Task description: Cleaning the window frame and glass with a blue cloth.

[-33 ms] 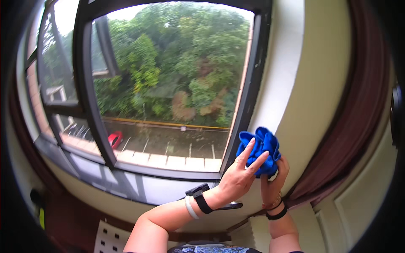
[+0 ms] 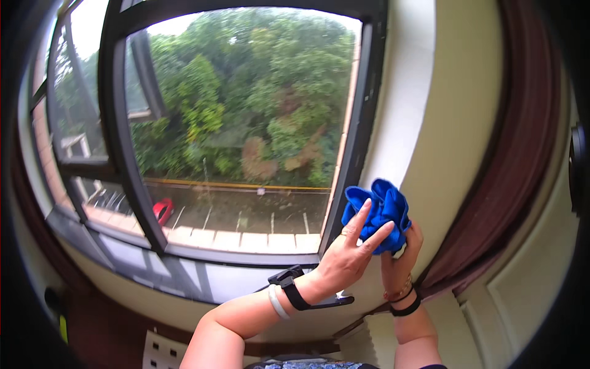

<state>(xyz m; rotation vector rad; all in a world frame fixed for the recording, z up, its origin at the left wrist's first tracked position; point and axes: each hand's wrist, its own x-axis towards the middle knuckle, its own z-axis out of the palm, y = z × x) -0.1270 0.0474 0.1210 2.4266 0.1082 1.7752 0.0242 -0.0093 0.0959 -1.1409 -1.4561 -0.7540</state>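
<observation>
A bunched bright blue cloth point(image 2: 382, 212) is held up between my two hands, in front of the pale wall strip at the window's right edge. My left hand point(image 2: 344, 261) presses against its near left side, back of the hand toward me. Two of its fingers stretch apart over the folds; the others are partly hidden. My right hand point(image 2: 401, 261) grips the cloth from below and the right, its fingertips mostly behind the fabric. Black bands circle both wrists, with a pale bangle on the left one.
The dark-framed window point(image 2: 362, 123) fills the left and middle, with a sill point(image 2: 190, 277) below. A black handle-like object point(image 2: 335, 301) shows behind my left wrist. A dark red curtain point(image 2: 510, 172) hangs at right. At lower left stands a white panel with square holes point(image 2: 161, 350).
The window and wall have shifted slightly left in the view. Both hands stay around the blue cloth, whose folds have changed shape a little.
</observation>
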